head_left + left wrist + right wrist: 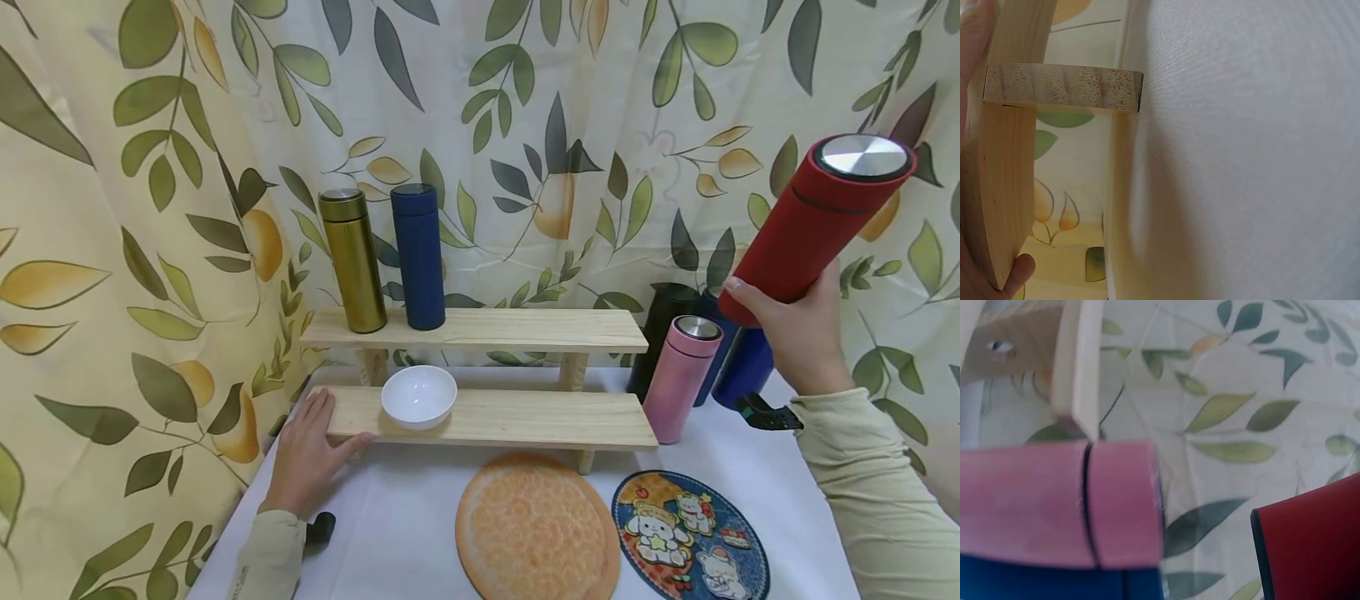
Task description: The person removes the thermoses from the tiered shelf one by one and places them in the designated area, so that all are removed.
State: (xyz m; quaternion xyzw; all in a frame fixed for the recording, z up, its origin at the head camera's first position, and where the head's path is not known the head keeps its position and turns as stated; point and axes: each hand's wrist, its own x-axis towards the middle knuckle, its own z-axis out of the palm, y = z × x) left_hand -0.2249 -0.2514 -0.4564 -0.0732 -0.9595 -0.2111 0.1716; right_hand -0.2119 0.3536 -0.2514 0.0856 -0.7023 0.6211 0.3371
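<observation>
My right hand [813, 329] grips a red thermos bottle [825, 217] near its base, raised and tilted with its silver lid up and to the right. Part of the same bottle [1316, 540] shows at the right wrist view's edge. My left hand [303, 450] holds the left end of the lower board of a two-tier wooden shelf [517, 417], thumb along the front edge. In the left wrist view a fingertip [1020, 270] curls round the board [1007, 175]. A white bowl [418, 398] sits on that lower board, just right of the left hand.
Gold [354, 262] and navy [418, 258] bottles stand on the upper board. Right of the shelf are a pink bottle [681, 379], a black one [660, 337] and blue ones [744, 367]. A round tan mat [536, 525] and a cartoon mat [690, 533] lie in front on the white table.
</observation>
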